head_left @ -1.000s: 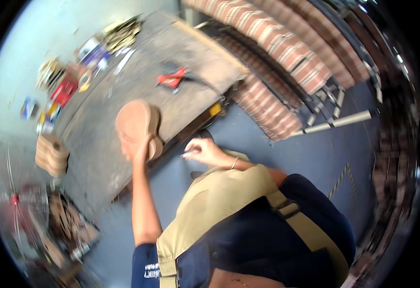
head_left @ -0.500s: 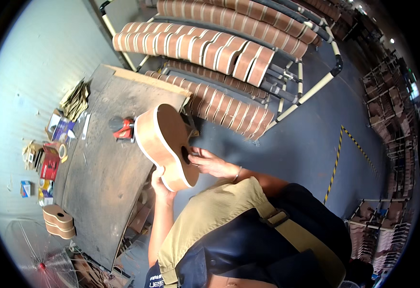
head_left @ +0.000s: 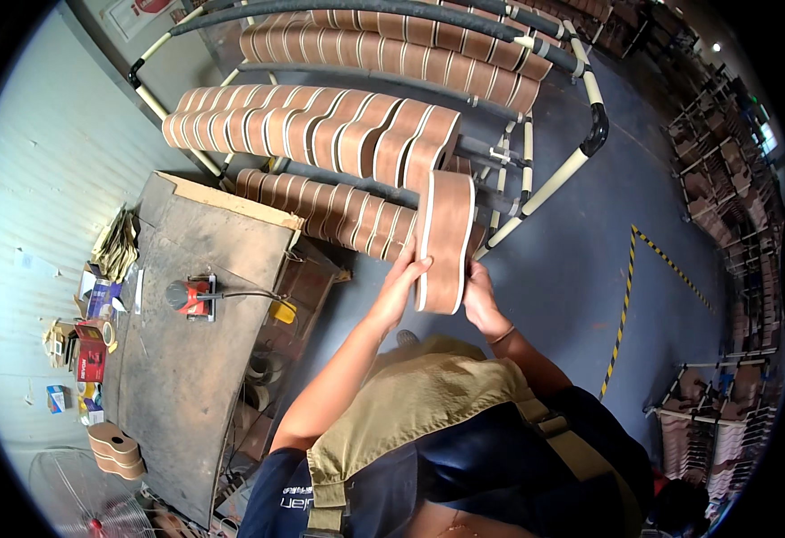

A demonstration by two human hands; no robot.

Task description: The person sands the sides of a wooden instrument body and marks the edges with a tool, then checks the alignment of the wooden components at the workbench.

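Observation:
Between my two hands I hold a ukulele body, its brown curved side and white edge strips turned toward me. My left hand is closed on its left face, thumb lying on the side. My right hand presses the opposite face, with its fingers partly hidden behind the wood. Just beyond, a row of similar ukulele bodies hangs along a padded bar of the rack, and the held one overlaps the right end of that row in view.
A pipe rack with black joints carries several rows of bodies. On the worn workbench at left lies a red and black power sander with a cord. Another ukulele body and a wire fan are at lower left.
I have turned from the bench toward the rack, carrying the ukulele body right and forward. Its side now faces me, and my right hand has shifted from near the soundhole.

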